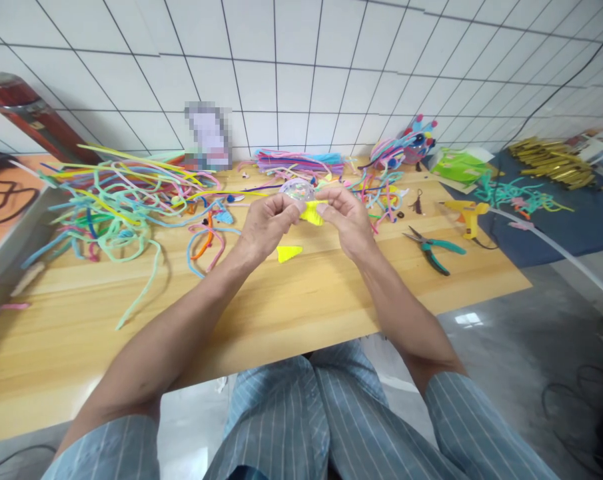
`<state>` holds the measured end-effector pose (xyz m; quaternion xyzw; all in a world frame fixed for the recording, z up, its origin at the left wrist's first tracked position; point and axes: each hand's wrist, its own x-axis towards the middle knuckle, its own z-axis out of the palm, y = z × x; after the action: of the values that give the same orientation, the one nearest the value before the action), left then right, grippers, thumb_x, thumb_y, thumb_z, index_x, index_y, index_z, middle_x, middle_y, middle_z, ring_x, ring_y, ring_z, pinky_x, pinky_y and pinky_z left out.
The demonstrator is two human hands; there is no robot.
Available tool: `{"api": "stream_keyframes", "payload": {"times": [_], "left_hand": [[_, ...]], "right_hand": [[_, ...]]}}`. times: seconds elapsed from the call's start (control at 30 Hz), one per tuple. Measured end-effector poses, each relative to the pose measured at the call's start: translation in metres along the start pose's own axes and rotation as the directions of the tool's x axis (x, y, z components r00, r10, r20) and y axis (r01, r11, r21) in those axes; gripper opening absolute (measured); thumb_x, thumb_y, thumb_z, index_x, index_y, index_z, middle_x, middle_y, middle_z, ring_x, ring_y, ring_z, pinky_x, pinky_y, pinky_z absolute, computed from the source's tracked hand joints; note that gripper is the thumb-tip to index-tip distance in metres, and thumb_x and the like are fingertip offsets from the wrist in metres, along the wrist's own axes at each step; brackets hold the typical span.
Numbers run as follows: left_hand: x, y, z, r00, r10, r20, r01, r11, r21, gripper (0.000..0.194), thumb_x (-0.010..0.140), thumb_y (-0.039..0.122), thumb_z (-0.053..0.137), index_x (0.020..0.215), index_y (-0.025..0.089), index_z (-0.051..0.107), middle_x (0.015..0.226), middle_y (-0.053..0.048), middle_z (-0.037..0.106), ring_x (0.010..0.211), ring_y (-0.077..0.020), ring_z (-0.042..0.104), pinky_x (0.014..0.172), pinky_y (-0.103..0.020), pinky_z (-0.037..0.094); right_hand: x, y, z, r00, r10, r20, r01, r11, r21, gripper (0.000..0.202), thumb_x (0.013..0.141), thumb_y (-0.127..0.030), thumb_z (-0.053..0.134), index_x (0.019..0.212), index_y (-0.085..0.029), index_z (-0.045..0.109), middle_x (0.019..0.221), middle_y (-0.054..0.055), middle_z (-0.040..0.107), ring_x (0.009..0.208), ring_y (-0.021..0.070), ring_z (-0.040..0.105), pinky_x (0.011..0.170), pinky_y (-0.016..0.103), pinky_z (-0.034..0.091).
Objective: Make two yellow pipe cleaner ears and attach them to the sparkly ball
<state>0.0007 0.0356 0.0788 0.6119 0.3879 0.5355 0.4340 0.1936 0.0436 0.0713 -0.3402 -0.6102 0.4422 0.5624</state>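
Between my two hands, above the middle of the wooden table, is a small bright yellow fuzzy piece that looks made of pipe cleaner. My left hand pinches its left side with thumb and fingers. On its right side, my right hand grips it the same way. A second yellow fuzzy piece, roughly triangular, lies on the wood just below my hands. Behind my fingers sits a clear round container with small bits in it, partly hidden.
Loose pipe cleaners sprawl over the left side, and a purple and blue bundle lies by the tiled wall. To the right are pliers with green handles and a yellow glue gun. A red thermos stands far left.
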Motion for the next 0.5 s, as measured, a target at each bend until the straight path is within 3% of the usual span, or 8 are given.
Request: {"api": "stream_keyframes", "payload": {"times": [0.07,0.2,0.37,0.43,0.5], "left_hand": [[-0.0003,-0.001,0.0001,1.0,0.0,-0.011,0.0,1.0,-0.026,0.042,0.087,0.051,0.085,0.066,0.019,0.067,0.059,0.0,0.059,0.051,-0.009,0.041,0.051,-0.025,0.031],[0.0008,-0.0009,-0.0007,0.997,-0.002,0.077,0.006,0.999,-0.049,0.053,0.092,0.065,0.078,0.069,0.019,0.068,0.057,0.0,0.056,0.05,-0.0093,0.043,0.049,-0.026,0.033],[0.003,0.0013,-0.0025,0.964,0.215,0.158,-0.221,0.975,0.026,0.045,0.093,0.064,0.077,0.111,0.022,0.077,0.079,0.0,0.067,0.062,-0.0117,0.055,0.056,-0.025,0.043],[0.0026,0.0008,-0.0026,0.946,0.276,0.171,-0.298,0.947,0.118,0.037,0.093,0.056,0.08,0.105,0.022,0.078,0.078,0.0,0.068,0.065,-0.0125,0.057,0.06,-0.026,0.045],[0.0021,-0.0004,-0.003,0.953,0.273,0.132,-0.295,0.937,0.186,0.03,0.095,0.05,0.078,0.09,0.02,0.078,0.072,0.0,0.066,0.063,-0.0126,0.056,0.06,-0.027,0.043]], "right_hand": [[0.0005,0.0009,-0.0004,1.0,0.018,-0.014,-0.018,1.0,0.016,0.037,0.083,-0.055,0.087,0.1,-0.025,0.073,0.086,-0.002,0.067,0.076,0.0141,0.06,0.069,0.028,0.052],[0.0029,0.0013,-0.002,0.994,0.095,-0.048,-0.089,0.988,0.125,0.032,0.075,-0.042,0.091,0.094,-0.025,0.072,0.079,-0.004,0.064,0.071,0.0122,0.056,0.065,0.025,0.05],[0.0059,-0.002,-0.006,0.942,0.33,0.066,-0.334,0.894,0.3,0.033,0.068,-0.033,0.09,0.093,-0.024,0.07,0.08,-0.005,0.067,0.068,0.0112,0.059,0.055,0.022,0.049],[0.006,-0.0024,-0.0062,0.92,0.37,0.128,-0.392,0.864,0.316,0.036,0.065,-0.033,0.092,0.091,-0.023,0.07,0.076,-0.005,0.066,0.064,0.0098,0.057,0.054,0.021,0.049],[0.0053,-0.0016,-0.005,0.913,0.376,0.156,-0.407,0.863,0.3,0.039,0.066,-0.039,0.095,0.091,-0.022,0.071,0.075,-0.005,0.067,0.061,0.0084,0.057,0.054,0.021,0.05]]}}
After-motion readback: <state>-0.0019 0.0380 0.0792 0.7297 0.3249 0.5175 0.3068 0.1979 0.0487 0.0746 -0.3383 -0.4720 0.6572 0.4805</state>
